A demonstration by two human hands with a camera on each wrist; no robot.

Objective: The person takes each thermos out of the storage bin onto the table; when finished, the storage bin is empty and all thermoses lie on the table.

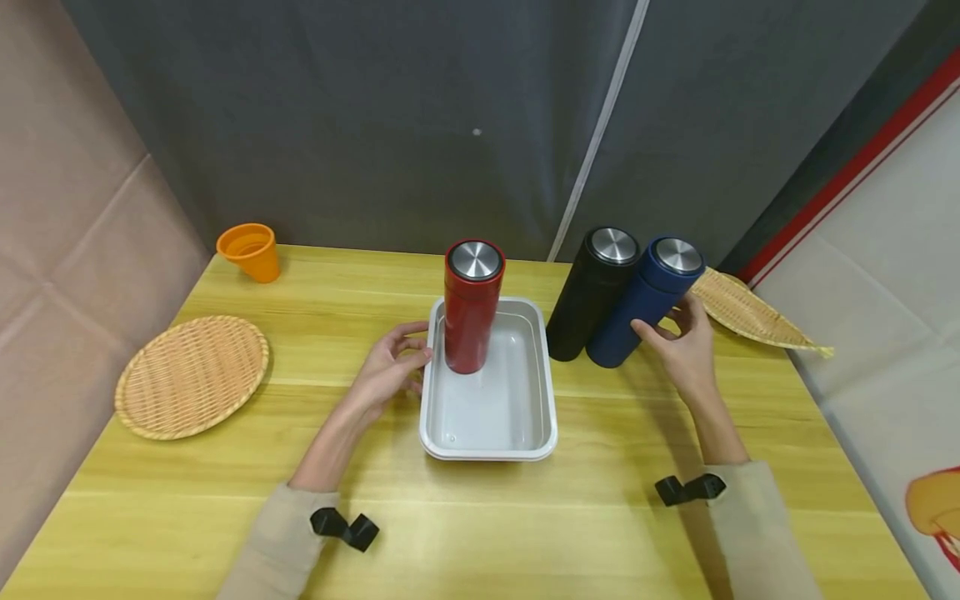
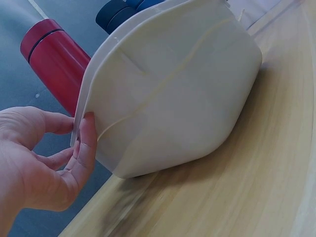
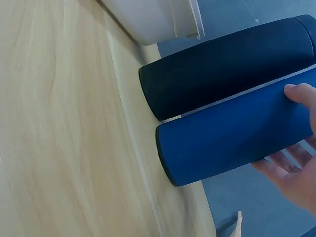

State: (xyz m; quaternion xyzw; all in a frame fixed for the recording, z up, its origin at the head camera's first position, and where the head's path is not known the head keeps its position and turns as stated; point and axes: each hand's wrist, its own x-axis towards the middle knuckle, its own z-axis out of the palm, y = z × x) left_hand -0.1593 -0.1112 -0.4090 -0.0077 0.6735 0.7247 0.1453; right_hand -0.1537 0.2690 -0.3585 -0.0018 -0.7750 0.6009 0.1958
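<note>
In the head view a red thermos bottle (image 1: 472,321) with a steel-topped lid stands inside a light grey plastic bin (image 1: 487,456), toward its far left. My left hand (image 1: 392,367) is at the bin's left side; the left wrist view shows thumb and fingers (image 2: 88,140) pinching the rim. To the right of the bin are a black thermos bottle (image 1: 588,300) and a blue thermos bottle (image 1: 637,312), side by side. My right hand (image 1: 684,346) holds the blue one, thumb on the near side, fingers partly hidden behind it. Whether its base touches the table cannot be told.
On the left of the wooden table (image 1: 480,533) lies a round woven tray (image 1: 193,377), with an orange cup (image 1: 253,252) behind it. A woven scoop-shaped basket (image 1: 750,312) lies at the right, past my right hand. A dark grey curtain (image 1: 360,125) hangs along the back edge.
</note>
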